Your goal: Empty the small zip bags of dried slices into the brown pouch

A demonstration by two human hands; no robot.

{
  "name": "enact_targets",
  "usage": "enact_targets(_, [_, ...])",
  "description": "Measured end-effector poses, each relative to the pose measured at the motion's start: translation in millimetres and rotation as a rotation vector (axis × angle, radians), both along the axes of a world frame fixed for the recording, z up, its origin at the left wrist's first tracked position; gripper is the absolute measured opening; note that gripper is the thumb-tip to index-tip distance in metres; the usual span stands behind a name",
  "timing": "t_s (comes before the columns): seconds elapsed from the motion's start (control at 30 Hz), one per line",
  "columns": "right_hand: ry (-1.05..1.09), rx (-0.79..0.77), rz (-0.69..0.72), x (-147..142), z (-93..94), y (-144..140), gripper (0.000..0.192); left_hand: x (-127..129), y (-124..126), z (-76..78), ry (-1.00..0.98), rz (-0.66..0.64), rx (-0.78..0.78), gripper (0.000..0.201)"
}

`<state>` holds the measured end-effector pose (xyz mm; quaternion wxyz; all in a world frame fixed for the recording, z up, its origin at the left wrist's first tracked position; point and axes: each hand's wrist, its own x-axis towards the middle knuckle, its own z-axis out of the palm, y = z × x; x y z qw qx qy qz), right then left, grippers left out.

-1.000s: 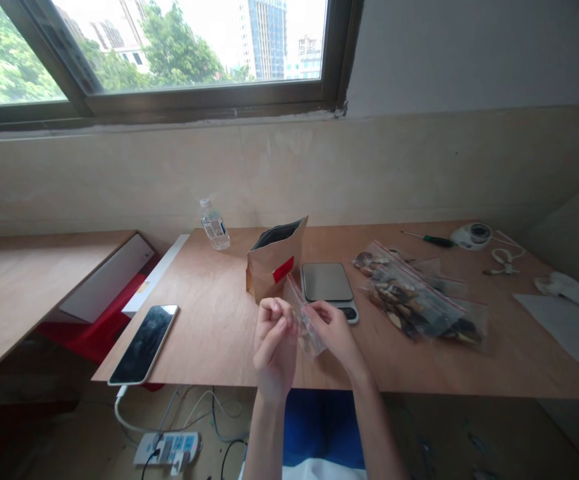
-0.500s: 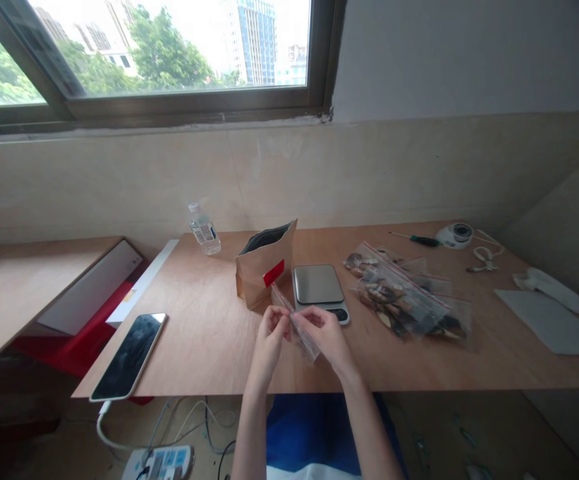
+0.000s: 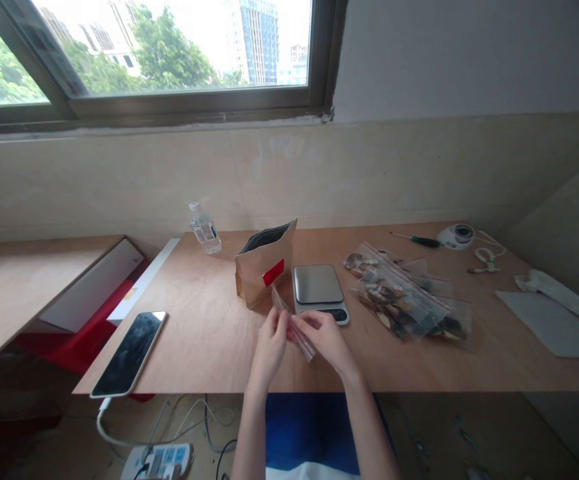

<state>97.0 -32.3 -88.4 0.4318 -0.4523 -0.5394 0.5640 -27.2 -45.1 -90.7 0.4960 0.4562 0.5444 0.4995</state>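
Above the near table edge (image 3: 419, 380), a small clear zip bag (image 3: 295, 328) with a red seal strip is held between both hands, just in front of the scale. Left hand (image 3: 270, 347) pinches the bag at its left side, fingertips pressed together on the plastic; right hand (image 3: 327, 337) pinches the bag's right side near the red strip. Bag looks flat and empty, as far as the blur allows; whether its mouth is open or sealed cannot be told. Judgement: this bag is at the handling stage, not yet filled. Scale (image 3: 318, 288) stands just behind the hands with a bare platform, nothing on it. Kraft pouch (image 3: 264, 265) with a red label stands upright and open, touching or just beside the scale's left side. Right of the scale lie several filled zip bags (image 3: 405, 298) of dark pieces, heaped together, so part of the work appears done. Farther out: bottle (image 3: 204, 229) behind the pouch, phone (image 3: 129, 353) at the table's left edge, screwdriver (image 3: 416, 239) and tape roll (image 3: 456, 235) at the far right, a cloth (image 3: 554, 292) and a sheet (image 3: 554, 325) on the right end.
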Motion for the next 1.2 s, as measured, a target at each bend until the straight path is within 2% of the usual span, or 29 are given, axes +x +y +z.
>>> enact_targets(0.23, [-0.053,0.013,-0.020,0.6,4.5,-1.4,0.027,-1.3,-2.6,10.7,0.001,-0.031,-0.020,0.024])
enact_targets(0.4, [-0.052,0.008,-0.005,-0.4,8.4,-3.6,0.025,-0.6,-1.9,8.6,-0.058,-0.026,-0.054,0.027])
enact_targets(0.6, [-0.030,-0.001,0.000,-1.6,1.5,-0.8,0.026,0.4,0.8,2.4,-0.097,-0.051,-0.047,0.029])
enact_targets(0.83, [-0.041,0.008,0.002,-0.7,1.0,-0.2,0.027,1.9,-1.8,9.8,-0.094,-0.016,-0.073,0.026])
enact_targets(1.1, [-0.097,-0.005,-0.033,-3.3,1.9,-2.4,0.024,-1.3,2.8,-1.6,0.014,-0.041,0.033,0.027])
enact_targets(1.2, [-0.146,0.027,-0.115,-3.0,0.2,-1.0,0.022,-2.2,2.8,-2.0,0.062,-0.040,0.088,0.025])
